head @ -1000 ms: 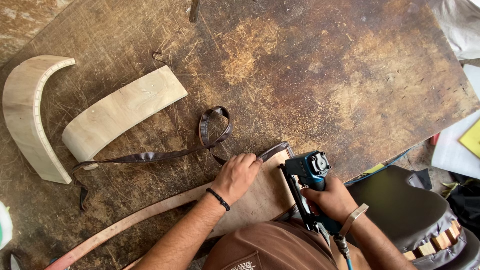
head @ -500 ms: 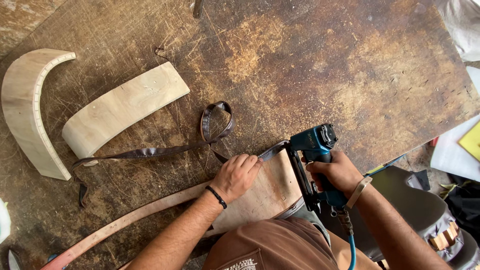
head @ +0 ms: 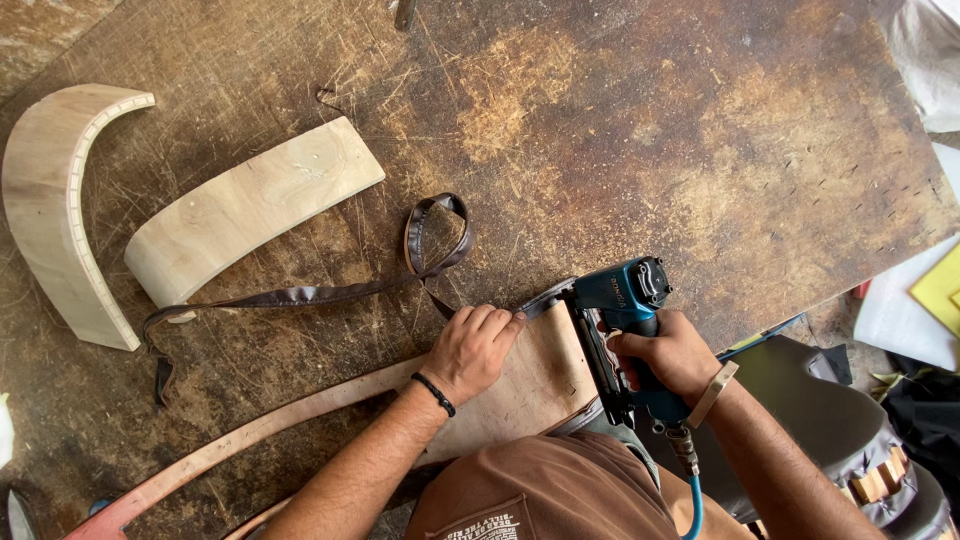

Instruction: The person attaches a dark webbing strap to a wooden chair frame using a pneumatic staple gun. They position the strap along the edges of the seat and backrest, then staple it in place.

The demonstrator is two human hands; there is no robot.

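The curved wooden panel [head: 535, 385] lies at the near edge of the workbench [head: 620, 130], pale and smooth, with a dark leather edge at its top. The left hand [head: 472, 350] presses flat on it, fingers bent over the edge but not closed. The right hand [head: 672, 355] is closed tightly around the handle of a blue staple gun [head: 625, 320], whose nose touches the panel's right side. Two more curved wooden pieces [head: 255, 210] rest further left. One dark leather strap [head: 350, 285] makes a loop between them. The bench is scratched, stained brown wood.
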